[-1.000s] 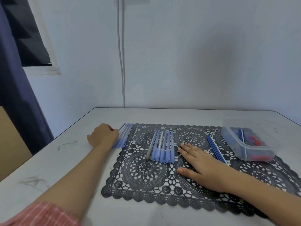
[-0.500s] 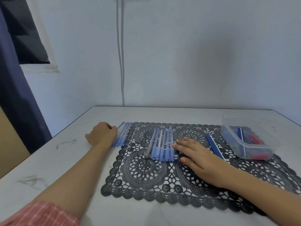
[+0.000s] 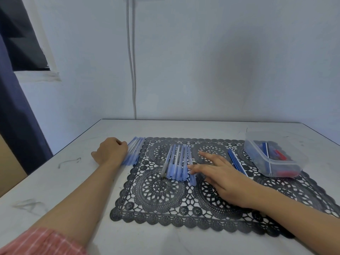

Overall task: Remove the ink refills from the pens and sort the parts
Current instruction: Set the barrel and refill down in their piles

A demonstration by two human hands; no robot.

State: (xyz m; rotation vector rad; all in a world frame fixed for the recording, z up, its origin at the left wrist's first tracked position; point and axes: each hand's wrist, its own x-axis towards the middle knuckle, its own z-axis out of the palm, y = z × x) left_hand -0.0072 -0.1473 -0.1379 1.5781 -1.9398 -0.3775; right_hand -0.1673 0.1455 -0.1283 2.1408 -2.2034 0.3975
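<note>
Black mat [image 3: 156, 196] holds pens [image 3: 176, 162], spread right fingers [image 3: 209, 157] touching them, left fingers [image 3: 120, 145] curled beside barrels [image 3: 135, 150].

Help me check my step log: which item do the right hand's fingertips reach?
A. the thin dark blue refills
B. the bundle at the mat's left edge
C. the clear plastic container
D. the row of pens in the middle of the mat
D: the right hand lies flat on the mat, with its fingertips at the right edge of the middle row of pens.
</note>
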